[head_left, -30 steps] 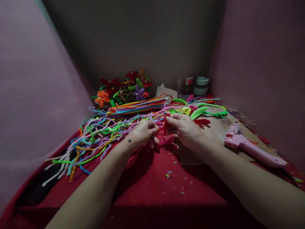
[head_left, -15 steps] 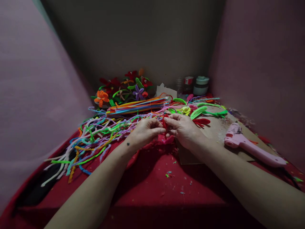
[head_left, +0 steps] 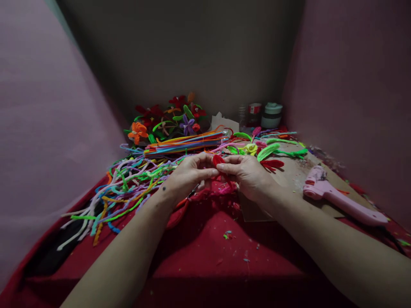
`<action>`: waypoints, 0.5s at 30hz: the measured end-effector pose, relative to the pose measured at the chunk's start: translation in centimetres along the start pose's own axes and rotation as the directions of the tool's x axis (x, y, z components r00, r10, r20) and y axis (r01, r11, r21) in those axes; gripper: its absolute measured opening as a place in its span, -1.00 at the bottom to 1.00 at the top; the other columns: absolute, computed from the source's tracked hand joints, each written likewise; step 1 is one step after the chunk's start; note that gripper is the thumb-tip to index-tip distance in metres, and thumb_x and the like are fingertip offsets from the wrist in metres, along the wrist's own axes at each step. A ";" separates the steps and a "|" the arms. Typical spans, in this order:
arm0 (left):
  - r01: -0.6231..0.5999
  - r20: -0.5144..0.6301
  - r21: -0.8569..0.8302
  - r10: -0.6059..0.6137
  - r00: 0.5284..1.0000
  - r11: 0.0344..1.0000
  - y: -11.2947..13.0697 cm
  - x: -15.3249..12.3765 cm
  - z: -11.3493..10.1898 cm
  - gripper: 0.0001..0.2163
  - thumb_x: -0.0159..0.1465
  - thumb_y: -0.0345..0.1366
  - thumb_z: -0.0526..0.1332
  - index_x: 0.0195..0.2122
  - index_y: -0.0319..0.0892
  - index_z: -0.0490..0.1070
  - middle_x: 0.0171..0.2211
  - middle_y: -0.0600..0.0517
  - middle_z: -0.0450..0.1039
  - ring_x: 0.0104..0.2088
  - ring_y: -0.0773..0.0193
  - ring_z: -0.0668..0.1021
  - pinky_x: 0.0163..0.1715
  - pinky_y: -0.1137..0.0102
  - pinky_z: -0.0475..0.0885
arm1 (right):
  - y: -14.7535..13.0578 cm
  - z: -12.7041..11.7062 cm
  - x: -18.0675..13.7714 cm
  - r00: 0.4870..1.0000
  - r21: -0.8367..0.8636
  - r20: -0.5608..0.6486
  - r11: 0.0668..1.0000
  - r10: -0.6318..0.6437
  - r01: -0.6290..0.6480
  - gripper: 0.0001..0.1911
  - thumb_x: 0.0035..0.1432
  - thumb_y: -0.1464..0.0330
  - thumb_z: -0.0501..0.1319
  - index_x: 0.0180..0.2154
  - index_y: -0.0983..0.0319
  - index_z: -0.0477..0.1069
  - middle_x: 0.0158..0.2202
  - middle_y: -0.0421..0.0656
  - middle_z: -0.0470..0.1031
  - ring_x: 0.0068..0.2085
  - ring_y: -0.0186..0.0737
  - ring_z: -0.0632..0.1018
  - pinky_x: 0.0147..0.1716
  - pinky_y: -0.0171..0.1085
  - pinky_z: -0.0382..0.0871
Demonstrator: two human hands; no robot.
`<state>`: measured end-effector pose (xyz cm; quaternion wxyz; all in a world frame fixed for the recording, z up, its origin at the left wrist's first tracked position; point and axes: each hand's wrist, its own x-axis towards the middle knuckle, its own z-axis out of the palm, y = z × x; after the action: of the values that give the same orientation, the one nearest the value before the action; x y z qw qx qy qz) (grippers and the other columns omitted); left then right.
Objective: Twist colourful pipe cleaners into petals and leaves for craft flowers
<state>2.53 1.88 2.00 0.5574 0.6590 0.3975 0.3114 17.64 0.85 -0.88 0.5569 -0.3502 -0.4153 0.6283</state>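
Observation:
Between my two hands is a red fuzzy petal (head_left: 219, 161), looped from pipe cleaner. My left hand (head_left: 194, 171) is closed, thumb and forefinger pinching the petal's left side. The fingers of my right hand (head_left: 244, 169) are closed on it from the right. Part of the petal is hidden behind the fingertips. Just below the hands, something bright pink (head_left: 226, 189) lies on the red cloth (head_left: 205, 248). Red petals (head_left: 272, 164) and a green leaf (head_left: 268, 151) of the same fuzzy material lie beyond my right hand.
Loose pipe cleaners (head_left: 128, 188) spread over the left side, with a bundle of straight ones (head_left: 186, 143) behind. Finished flowers (head_left: 154, 119) stand at the back left. A pink glue gun (head_left: 340, 199) rests on a board (head_left: 290, 175) at right. A lidded jar (head_left: 271, 114) is at the back.
My left hand has shifted slightly left and turned. The red petal is tilted more and shows wider between the fingertips. Both hands still hold it.

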 end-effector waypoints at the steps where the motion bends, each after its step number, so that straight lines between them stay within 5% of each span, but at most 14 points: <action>1: 0.006 0.011 -0.057 -0.005 1.000 0.998 0.0 0.0 -0.1 -0.77 0.00 -0.33 0.28 -0.29 -0.21 0.38 -0.53 0.14 0.34 -0.69 0.54 0.26 -0.71 0.57 0.10 | -0.1 0.0 0.0 1.000 0.002 0.009 1.000 -0.005 0.005 -0.81 -0.28 0.38 0.37 -0.55 0.32 0.42 -0.64 -0.24 0.39 -0.62 -0.41 0.37 -0.56 -0.33 0.22; 6: 0.036 0.004 -0.289 -0.037 0.999 0.957 0.0 0.2 -0.3 -0.75 0.04 -0.29 0.29 -0.24 -0.23 0.40 -0.55 0.12 0.32 -0.66 0.56 0.28 -0.67 0.60 0.15 | -0.2 0.0 0.0 0.998 -0.002 0.057 1.000 -0.025 0.025 -0.82 -0.28 0.39 0.38 -0.56 0.33 0.44 -0.63 -0.24 0.39 -0.61 -0.44 0.35 -0.57 -0.36 0.19; 15: -0.066 -0.138 -0.076 0.056 0.989 0.995 -0.1 0.1 -0.1 -0.84 0.06 -0.26 0.26 -0.37 -0.22 0.38 -0.64 0.16 0.31 -0.73 0.54 0.26 -0.76 0.59 0.05 | -0.8 0.5 -0.8 0.998 -0.106 0.067 0.994 0.014 -0.007 -0.84 -0.22 0.38 0.34 -0.58 0.33 0.41 -0.65 -0.22 0.39 -0.61 -0.42 0.37 -0.58 -0.36 0.23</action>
<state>2.48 2.02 1.93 0.5453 0.6252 0.4013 0.3882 17.64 0.07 -0.02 0.5202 -0.3598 -0.4645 0.6198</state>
